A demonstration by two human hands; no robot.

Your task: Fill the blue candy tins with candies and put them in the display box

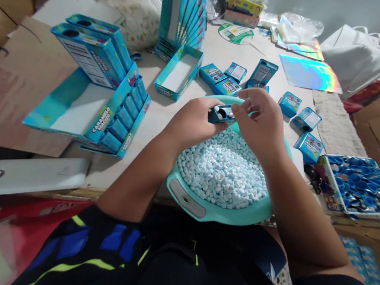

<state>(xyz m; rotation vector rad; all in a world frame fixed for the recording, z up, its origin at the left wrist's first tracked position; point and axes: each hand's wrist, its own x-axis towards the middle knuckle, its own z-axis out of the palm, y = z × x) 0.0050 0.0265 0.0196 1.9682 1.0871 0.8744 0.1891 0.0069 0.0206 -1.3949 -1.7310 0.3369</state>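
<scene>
My left hand (195, 121) is wrapped round a small blue printed box (217, 118), held tilted above a turquoise basin (250, 219). The box's upper end has a dark round hole, and a few white candies lie around it. My right hand (261, 117) has its thumb and fingers curled in at the right end of that box, touching it. Whether a candy is pinched between those fingertips is hidden. Small white and pale-blue candies (221, 170) fill much of the basin, directly below both hands.
Left stands a blue display carton (100, 119) with small boxes; a blue tray (161, 91) lies beyond. Several small boxes (227, 86) surround the basin's far side. Blue caps fill a shallow box (325, 191) at right. A white device (35, 176) sits at the table's left edge.
</scene>
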